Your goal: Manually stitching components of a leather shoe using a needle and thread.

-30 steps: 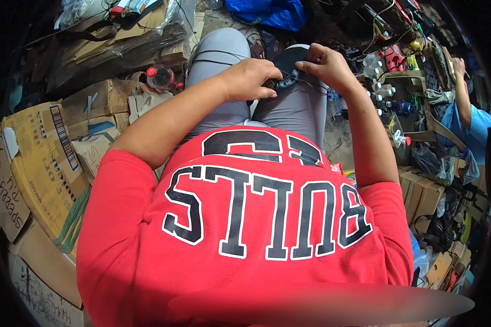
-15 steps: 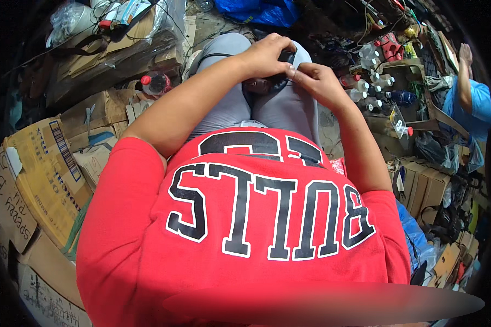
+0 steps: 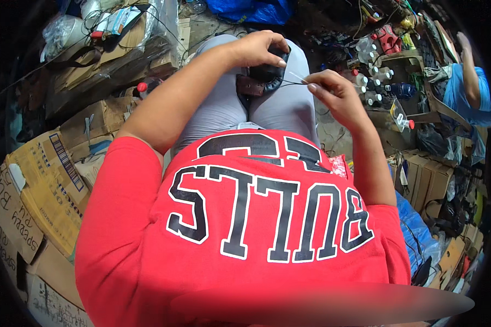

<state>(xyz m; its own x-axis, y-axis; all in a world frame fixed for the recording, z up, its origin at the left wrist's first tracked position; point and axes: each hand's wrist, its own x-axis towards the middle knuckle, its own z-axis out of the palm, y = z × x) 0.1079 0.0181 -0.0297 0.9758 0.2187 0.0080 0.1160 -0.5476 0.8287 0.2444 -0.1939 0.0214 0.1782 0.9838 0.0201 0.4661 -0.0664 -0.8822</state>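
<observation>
A rounded black leather piece, perhaps a shoe [image 3: 262, 73], rests between my grey-trousered thighs. Small stitches show along its curved edge, and a brown part [image 3: 250, 85] sits at its near side. My left hand [image 3: 261, 49] is closed over the far top of it, thumb toward the right. To the right, my right hand [image 3: 333, 92] pinches a thin pale needle [image 3: 297, 76] between thumb and finger. From those fingertips a dark thread [image 3: 293, 83] stretches to the stitched edge. The underside of the black piece is hidden.
Cardboard boxes [image 3: 43, 180] crowd my left side, with a red-capped bottle [image 3: 147, 87] near my left forearm. Several small bottles [image 3: 372, 84] stand at right. Another person in a blue shirt [image 3: 472, 90] is at far right. Blue plastic [image 3: 251, 10] lies ahead.
My right hand has moved right, away from the black piece, and the needle and a stretch of thread now show. My left hand has shifted slightly forward and still grips the black piece.
</observation>
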